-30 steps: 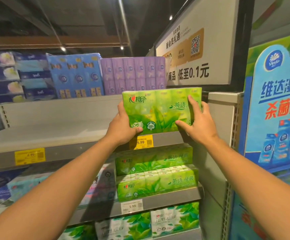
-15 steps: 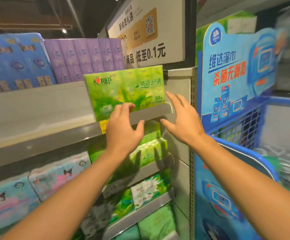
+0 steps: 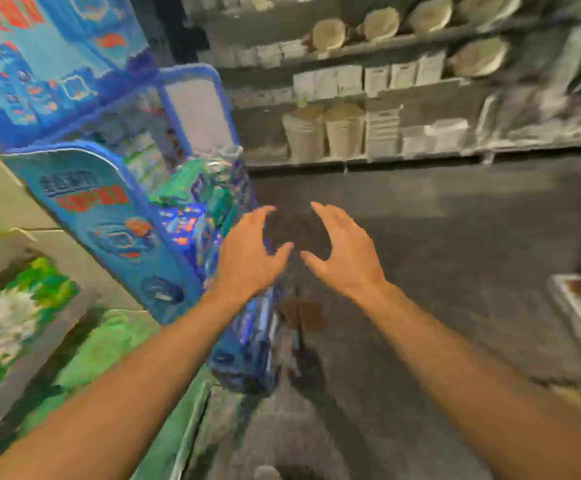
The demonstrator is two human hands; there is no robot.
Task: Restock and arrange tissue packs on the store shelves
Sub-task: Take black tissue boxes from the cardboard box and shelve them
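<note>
- Head view, heavy motion blur all over.
- Left hand (image 3: 247, 261) out in front, fingers spread and loosely bent, palm facing inward, holding nothing.
- Right hand (image 3: 342, 252) just beside it, fingers spread the same way, empty; thumbs near each other but apart.
- Both hands hover over the dark floor (image 3: 455, 237), touching nothing.
- Green tissue packs (image 3: 22, 313) sit on the store shelves (image 3: 36, 344) at lower left, well apart from the hands; print on them too blurred to read.
- Blue display stand (image 3: 109, 216) between the shelves and the left hand, with blue and green packets (image 3: 192, 202) in its bin; exact type unclear.
- Far shelving (image 3: 368, 98) across the aisle carries pale bags and boxes.
</note>
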